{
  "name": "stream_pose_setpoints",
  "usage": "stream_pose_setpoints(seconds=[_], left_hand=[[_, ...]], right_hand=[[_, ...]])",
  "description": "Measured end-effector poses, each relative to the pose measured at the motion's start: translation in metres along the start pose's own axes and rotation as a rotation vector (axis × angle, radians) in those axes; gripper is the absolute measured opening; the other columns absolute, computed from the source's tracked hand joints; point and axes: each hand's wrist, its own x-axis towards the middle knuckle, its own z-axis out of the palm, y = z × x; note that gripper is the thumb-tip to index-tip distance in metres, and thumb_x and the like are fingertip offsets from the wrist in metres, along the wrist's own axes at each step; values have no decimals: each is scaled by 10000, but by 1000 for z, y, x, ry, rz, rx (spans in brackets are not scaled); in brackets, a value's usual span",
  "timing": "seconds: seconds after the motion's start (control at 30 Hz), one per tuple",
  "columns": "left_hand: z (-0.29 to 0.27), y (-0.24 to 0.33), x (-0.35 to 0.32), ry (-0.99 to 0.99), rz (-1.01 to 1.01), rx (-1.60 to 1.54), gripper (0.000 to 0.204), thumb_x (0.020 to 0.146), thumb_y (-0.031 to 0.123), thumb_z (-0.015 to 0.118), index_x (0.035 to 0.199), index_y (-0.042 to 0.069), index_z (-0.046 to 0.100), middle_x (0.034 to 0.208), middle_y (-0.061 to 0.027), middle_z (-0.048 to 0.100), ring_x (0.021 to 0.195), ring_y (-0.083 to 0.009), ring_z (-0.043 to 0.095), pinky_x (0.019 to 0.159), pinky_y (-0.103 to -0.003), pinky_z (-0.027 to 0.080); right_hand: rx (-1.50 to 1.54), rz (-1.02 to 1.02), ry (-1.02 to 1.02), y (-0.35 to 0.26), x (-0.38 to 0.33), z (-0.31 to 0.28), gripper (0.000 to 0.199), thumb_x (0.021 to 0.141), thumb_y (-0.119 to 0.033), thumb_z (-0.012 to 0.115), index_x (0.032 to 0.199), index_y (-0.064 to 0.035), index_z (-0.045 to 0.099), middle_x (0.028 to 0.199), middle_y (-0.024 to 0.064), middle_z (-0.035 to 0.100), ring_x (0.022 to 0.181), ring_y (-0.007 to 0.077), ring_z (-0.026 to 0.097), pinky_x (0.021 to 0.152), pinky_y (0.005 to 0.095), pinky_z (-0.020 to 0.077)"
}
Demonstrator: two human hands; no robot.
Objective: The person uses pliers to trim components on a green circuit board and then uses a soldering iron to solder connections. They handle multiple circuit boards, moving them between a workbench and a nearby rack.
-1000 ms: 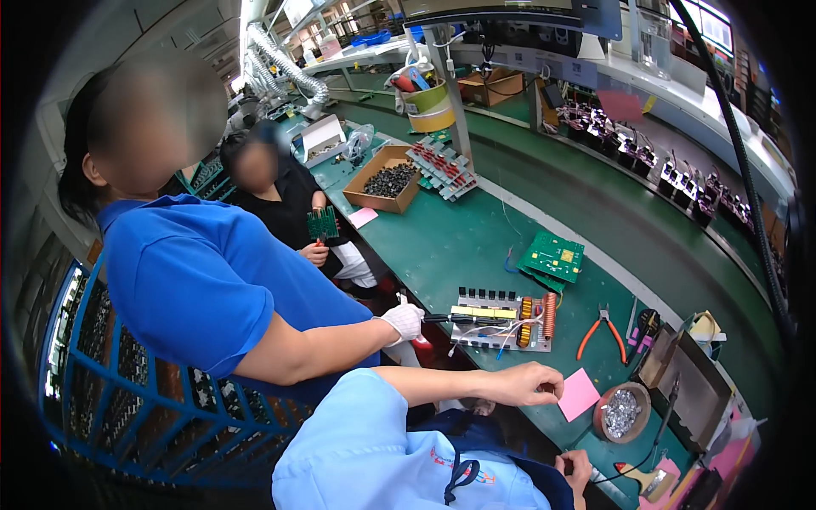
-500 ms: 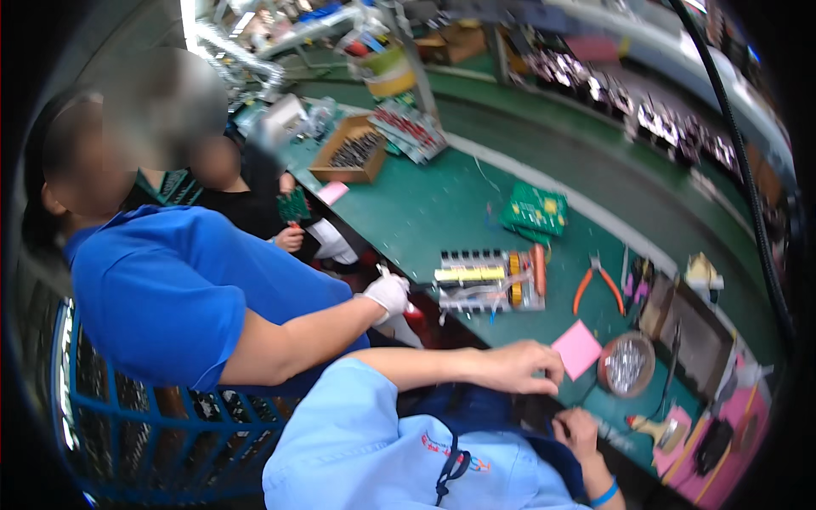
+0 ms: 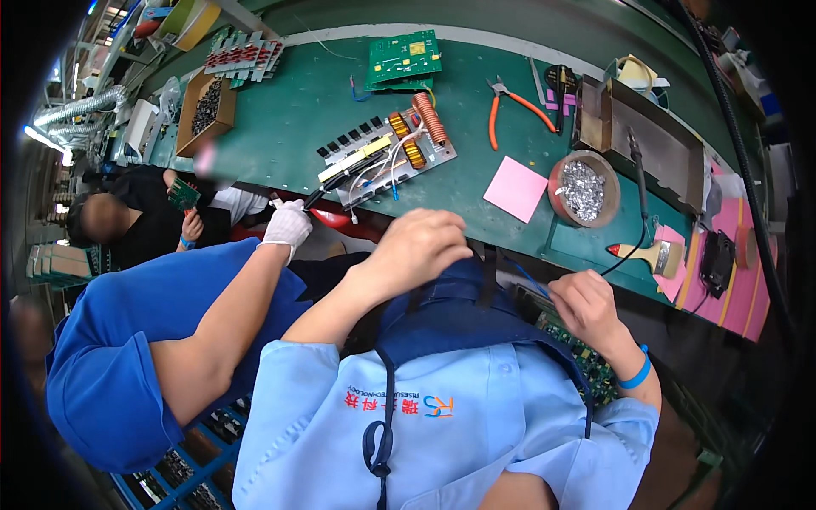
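My left hand (image 3: 416, 246) hovers at the bench's near edge, fingers loosely bent, thumb apart, with nothing seen in it. Just beyond it lies a circuit board assembly (image 3: 387, 157) with copper coils, black parts and a yellow strip. My right hand (image 3: 586, 308) is in front of my apron, fingers curled in; a thin blue cord (image 3: 525, 274) runs up to its fingertips, and whether they grip it I cannot tell. A co-worker's white-gloved hand (image 3: 287, 228) on the left holds a black stick-like tool (image 3: 327, 189) against the assembly.
Pink paper (image 3: 517, 189), orange-handled cutters (image 3: 510, 110), a round tub of silvery bits (image 3: 582, 189), a soldering iron (image 3: 637, 170) and a brush (image 3: 659, 257) lie on the right. Green boards (image 3: 404, 58) and a box of small parts (image 3: 183, 119) stand farther off. Another person (image 3: 144, 212) sits left.
My view has swung left and down, so the bench appears higher. My hands are raised slightly from the bench edge. The co-worker's gloved hand stays by the assembly.
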Motion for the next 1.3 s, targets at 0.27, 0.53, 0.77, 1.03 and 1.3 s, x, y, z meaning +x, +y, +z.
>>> stream_pose_setpoints(seconds=[0.27,0.53,0.77,1.03,1.3], left_hand=[[-34,-90,-13,430,-304,212,187,722,70,555,894,-3,543,944,-167,560,909,-308,531,789,-346,418],[-49,-146,-36,400,-596,171,262,737,101,561,978,0,537,942,-159,565,883,-281,545,784,-329,412],[-41,-131,-55,508,-565,137,232,745,69,566,960,-15,541,936,-159,567,873,-292,551,772,-326,416],[-43,-138,-58,493,-582,144,222,741,63,570,947,-16,542,938,-158,566,876,-298,549,770,-327,418],[-46,-142,-64,513,-592,122,218,748,63,562,951,-15,539,954,-154,567,894,-295,546,781,-329,416]], right_hand=[[65,-90,33,5,19,27,154,640,-36,633,770,-27,551,689,58,509,610,191,513,543,294,390],[95,55,-93,7,-1,33,171,629,-19,636,777,-22,551,703,63,527,646,212,528,569,301,400],[116,452,166,10,7,44,189,629,32,623,800,-12,554,724,98,562,637,246,545,569,315,422],[84,255,41,14,42,48,178,626,22,631,786,-11,560,720,94,561,640,247,546,566,319,418],[172,312,-49,13,49,74,172,650,-8,624,808,-24,558,738,87,556,656,251,538,577,323,415]])
